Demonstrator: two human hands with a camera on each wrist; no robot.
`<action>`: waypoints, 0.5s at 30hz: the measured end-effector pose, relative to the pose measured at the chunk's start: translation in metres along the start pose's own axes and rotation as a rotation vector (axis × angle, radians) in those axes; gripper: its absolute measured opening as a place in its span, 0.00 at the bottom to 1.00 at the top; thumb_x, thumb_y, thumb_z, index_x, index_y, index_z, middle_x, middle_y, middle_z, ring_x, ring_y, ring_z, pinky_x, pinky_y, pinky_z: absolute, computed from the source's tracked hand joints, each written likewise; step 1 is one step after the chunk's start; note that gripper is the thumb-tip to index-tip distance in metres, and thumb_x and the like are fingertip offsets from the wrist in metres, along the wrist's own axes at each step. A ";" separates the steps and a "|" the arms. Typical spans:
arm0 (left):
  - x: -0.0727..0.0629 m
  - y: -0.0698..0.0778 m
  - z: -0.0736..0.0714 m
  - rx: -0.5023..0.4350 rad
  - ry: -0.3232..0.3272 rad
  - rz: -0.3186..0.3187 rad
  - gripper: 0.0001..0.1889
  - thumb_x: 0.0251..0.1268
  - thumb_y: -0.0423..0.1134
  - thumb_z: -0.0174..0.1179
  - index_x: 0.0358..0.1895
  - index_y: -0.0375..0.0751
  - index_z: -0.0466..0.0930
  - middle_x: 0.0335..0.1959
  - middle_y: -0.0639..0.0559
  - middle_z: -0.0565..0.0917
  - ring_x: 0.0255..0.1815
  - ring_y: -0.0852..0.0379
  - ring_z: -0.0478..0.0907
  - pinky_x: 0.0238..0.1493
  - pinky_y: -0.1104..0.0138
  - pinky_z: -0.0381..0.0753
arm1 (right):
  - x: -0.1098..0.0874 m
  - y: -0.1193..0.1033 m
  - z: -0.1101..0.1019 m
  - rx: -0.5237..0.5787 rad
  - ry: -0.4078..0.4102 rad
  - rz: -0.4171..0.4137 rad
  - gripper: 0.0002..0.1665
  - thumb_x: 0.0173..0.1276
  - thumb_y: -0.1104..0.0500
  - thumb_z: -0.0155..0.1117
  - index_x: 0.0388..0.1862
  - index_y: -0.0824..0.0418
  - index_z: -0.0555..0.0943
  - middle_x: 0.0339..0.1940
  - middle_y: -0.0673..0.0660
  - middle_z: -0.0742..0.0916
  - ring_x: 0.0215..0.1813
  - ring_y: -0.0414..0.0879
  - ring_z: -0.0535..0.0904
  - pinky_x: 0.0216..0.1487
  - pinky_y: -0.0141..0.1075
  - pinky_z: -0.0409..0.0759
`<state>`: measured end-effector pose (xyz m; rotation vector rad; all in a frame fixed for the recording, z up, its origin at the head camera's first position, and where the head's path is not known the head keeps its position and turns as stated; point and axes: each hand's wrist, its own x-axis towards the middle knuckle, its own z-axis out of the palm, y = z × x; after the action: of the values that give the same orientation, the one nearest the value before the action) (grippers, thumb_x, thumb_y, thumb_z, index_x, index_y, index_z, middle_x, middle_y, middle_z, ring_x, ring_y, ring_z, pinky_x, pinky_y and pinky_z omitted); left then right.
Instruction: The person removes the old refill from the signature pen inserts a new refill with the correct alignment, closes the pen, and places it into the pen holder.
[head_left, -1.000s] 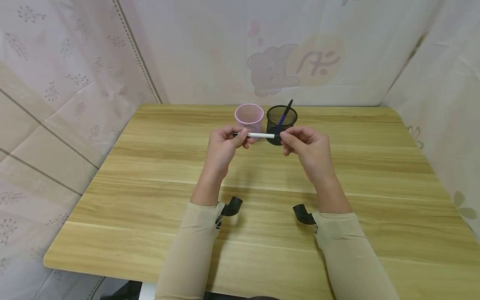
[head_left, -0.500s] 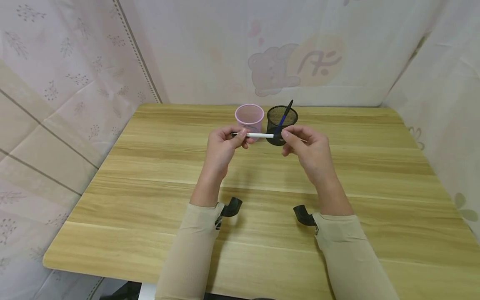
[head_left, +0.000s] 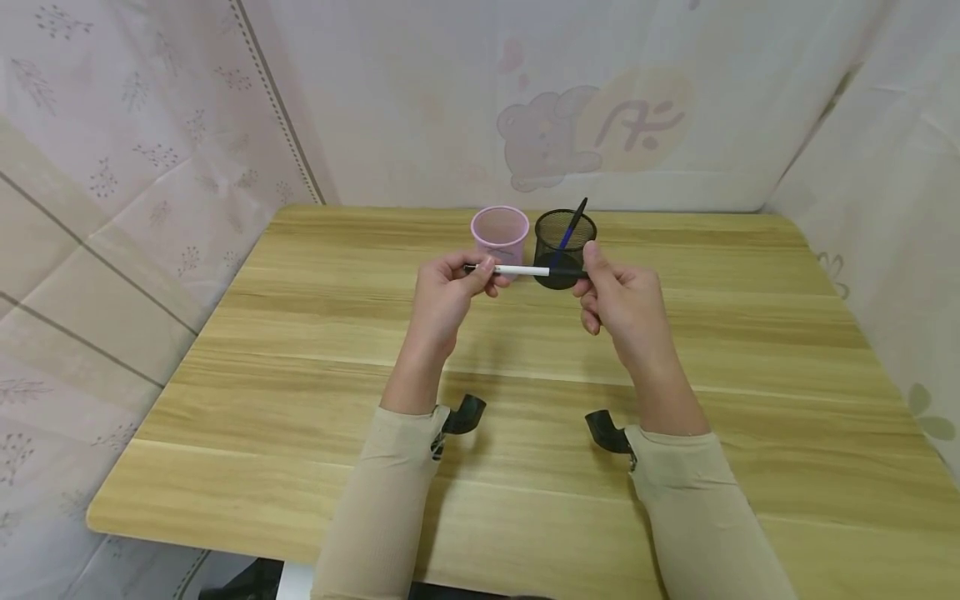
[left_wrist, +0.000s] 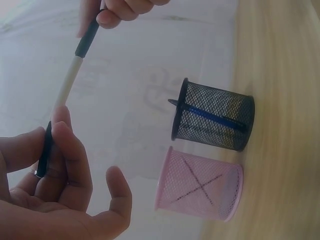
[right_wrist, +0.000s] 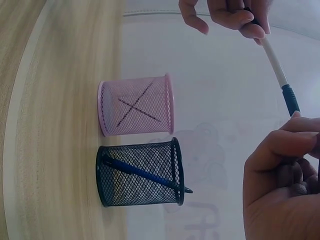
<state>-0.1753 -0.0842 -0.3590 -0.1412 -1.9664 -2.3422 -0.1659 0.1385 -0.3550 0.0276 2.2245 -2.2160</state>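
Note:
A slim pen (head_left: 525,271) with a white barrel and black ends is held level in front of two mesh pen holders in the head view. My left hand (head_left: 442,296) pinches its left black end between thumb and fingers. At the other black end, my right hand (head_left: 628,308) grips the tip with its thumb on top. Behind them on the table stand a pink mesh pen holder (left_wrist: 200,185), with a dark X on its side, and a black mesh pen holder (left_wrist: 212,134). A blue pen (right_wrist: 145,174) with a black end leans inside the black one.
The wooden table (head_left: 300,350) reaches back to a patterned curtain (head_left: 390,108), with more curtain at both sides. Black curved pieces, the left one (head_left: 465,414) and the right one (head_left: 606,431), stick out from the sleeve cuffs.
My right hand has shifted slightly right along the pen with its thumb raised, so more of the black end shows. My left hand and the pen stay almost where they were.

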 end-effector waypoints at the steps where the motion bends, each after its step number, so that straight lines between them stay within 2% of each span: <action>1: 0.000 0.000 0.000 0.000 0.001 0.001 0.08 0.77 0.27 0.61 0.44 0.21 0.84 0.24 0.56 0.88 0.28 0.60 0.85 0.36 0.71 0.84 | 0.000 0.000 0.000 -0.001 0.001 -0.003 0.35 0.78 0.37 0.63 0.25 0.66 0.82 0.16 0.49 0.79 0.15 0.40 0.70 0.19 0.30 0.74; 4: 0.000 0.000 0.000 -0.005 0.002 0.004 0.08 0.77 0.27 0.61 0.44 0.20 0.84 0.24 0.57 0.88 0.28 0.60 0.85 0.36 0.71 0.84 | -0.001 -0.001 0.000 -0.008 0.003 -0.012 0.33 0.77 0.38 0.65 0.24 0.65 0.83 0.13 0.48 0.77 0.14 0.39 0.71 0.18 0.29 0.75; 9: 0.001 -0.001 -0.001 -0.002 0.000 0.006 0.08 0.77 0.28 0.61 0.44 0.21 0.84 0.23 0.57 0.89 0.26 0.62 0.84 0.36 0.71 0.84 | -0.002 -0.001 -0.001 -0.012 -0.002 -0.035 0.31 0.76 0.39 0.68 0.26 0.64 0.84 0.14 0.48 0.77 0.15 0.39 0.72 0.20 0.28 0.77; 15: 0.001 0.000 -0.002 0.003 0.006 0.004 0.08 0.77 0.28 0.61 0.45 0.21 0.84 0.23 0.57 0.89 0.26 0.61 0.83 0.36 0.71 0.84 | -0.002 -0.002 -0.002 -0.048 -0.003 -0.058 0.29 0.75 0.39 0.69 0.28 0.64 0.85 0.15 0.48 0.77 0.17 0.40 0.74 0.23 0.28 0.79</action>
<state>-0.1765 -0.0861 -0.3591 -0.1379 -1.9650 -2.3347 -0.1636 0.1400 -0.3526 -0.0409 2.3055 -2.1880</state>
